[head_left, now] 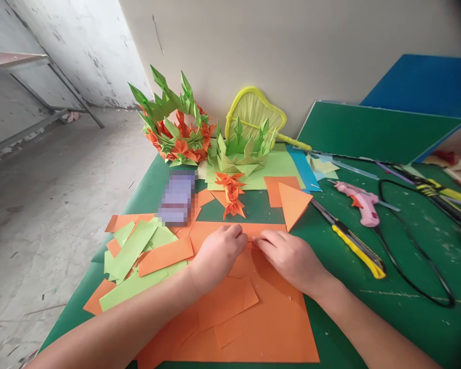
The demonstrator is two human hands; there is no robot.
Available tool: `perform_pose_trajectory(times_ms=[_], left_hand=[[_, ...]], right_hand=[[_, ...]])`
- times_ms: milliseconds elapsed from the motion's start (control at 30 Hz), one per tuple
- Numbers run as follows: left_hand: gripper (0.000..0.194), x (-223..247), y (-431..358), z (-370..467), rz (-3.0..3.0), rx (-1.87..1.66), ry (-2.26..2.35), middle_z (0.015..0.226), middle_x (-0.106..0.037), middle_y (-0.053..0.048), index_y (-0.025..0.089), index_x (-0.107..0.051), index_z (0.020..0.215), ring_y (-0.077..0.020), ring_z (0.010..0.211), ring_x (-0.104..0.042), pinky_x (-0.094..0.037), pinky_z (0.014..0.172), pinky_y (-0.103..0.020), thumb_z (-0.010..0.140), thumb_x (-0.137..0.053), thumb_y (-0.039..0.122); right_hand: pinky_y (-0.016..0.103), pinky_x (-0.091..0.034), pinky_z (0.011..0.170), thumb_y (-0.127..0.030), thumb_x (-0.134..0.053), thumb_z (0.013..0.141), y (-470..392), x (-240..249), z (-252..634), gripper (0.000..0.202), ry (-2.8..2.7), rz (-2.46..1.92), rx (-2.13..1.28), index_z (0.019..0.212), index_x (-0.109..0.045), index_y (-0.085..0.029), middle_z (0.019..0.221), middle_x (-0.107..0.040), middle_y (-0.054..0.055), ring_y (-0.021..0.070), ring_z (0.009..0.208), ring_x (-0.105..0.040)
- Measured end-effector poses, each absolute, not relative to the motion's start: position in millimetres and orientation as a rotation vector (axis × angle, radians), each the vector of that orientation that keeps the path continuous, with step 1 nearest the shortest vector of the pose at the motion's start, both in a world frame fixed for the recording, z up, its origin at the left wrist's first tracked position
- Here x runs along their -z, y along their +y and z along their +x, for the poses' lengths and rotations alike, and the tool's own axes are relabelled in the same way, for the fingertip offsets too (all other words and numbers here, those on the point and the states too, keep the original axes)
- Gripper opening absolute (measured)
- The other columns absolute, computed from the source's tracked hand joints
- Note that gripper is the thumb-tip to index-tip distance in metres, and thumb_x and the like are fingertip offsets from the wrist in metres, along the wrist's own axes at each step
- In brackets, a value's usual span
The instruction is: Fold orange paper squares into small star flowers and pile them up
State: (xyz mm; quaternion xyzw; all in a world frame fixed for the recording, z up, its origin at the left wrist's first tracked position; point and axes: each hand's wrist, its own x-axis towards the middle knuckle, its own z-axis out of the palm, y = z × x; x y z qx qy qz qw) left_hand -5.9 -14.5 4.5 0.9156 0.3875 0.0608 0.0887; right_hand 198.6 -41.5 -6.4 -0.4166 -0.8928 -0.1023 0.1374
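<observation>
My left hand (219,256) is closed in a pinch over a large orange paper sheet (288,328). Opposite it, a small gap apart, my right hand (292,256) pinches too. An orange paper edge runs between the fingertips, and the fingers hide most of what they grip. Just beyond the hands lie several folded orange paper flowers (233,192) in a short row. A folded orange triangle (294,205) rests past my right hand. Loose orange pieces (226,302) lie on the sheet beneath my wrists.
Green and orange scraps (138,251) pile up at left, near a blurred phone (177,197). Folded-paper baskets, one large (180,138) and one small (244,148), stand behind. At right are a utility knife (355,246), a pink glue gun (363,202) and its black cord (415,251).
</observation>
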Motion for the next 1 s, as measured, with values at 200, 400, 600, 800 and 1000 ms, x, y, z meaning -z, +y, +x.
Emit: perform_pose_trajectory(times_ms=[200,400,600,800,1000], left_hand=[[0.027,-8,-18,-2,2.854,0.051,1.129,0.072,-0.050,-0.004,0.017,-0.053,0.069,-0.0168,0.069,-0.046,-0.038,0.058,-0.028,0.086,-0.041,0.001],[0.021,-14,-21,-1,2.831,0.134,1.107,0.078,-0.054,-0.005,0.017,-0.053,0.071,-0.0179,0.074,-0.048,-0.041,0.059,-0.029,0.073,-0.048,-0.003],[0.024,-16,-20,0,2.885,0.158,1.067,0.075,-0.053,-0.006,0.018,-0.051,0.067,-0.0188,0.075,-0.048,-0.039,0.057,-0.030,0.068,-0.048,-0.006],[0.025,-17,-19,-1,2.942,0.109,0.983,0.065,-0.048,-0.005,0.019,-0.047,0.058,-0.0209,0.074,-0.048,-0.037,0.058,-0.032,0.073,-0.049,-0.002],[0.028,-17,-22,-5,2.713,-0.158,1.160,0.070,-0.049,-0.004,0.018,-0.053,0.065,-0.0167,0.067,-0.045,-0.039,0.058,-0.028,0.090,-0.043,0.010]], right_hand=[[0.030,-0.036,0.055,-0.005,-0.043,0.093,-42,5,198,0.027,-2.602,-1.178,0.346,0.092,-0.067,-0.015,0.076,-0.063,0.004,0.0157,0.066,-0.054],[0.030,-0.035,0.053,-0.007,-0.039,0.096,-42,0,197,0.030,-2.636,-1.159,0.321,0.091,-0.067,-0.015,0.076,-0.063,0.006,0.0157,0.066,-0.055],[0.031,-0.028,0.047,-0.004,-0.038,0.095,-43,-5,189,0.032,-2.620,-1.151,0.378,0.077,-0.063,-0.015,0.067,-0.057,0.004,0.0150,0.057,-0.050],[0.031,-0.030,0.047,0.001,-0.040,0.090,-49,-6,183,0.029,-2.616,-1.173,0.398,0.076,-0.062,-0.013,0.065,-0.056,0.004,0.0154,0.055,-0.050],[0.031,-0.034,0.051,-0.001,-0.044,0.090,-49,-9,186,0.024,-2.650,-1.250,0.230,0.083,-0.064,-0.013,0.072,-0.061,0.006,0.0174,0.062,-0.055]])
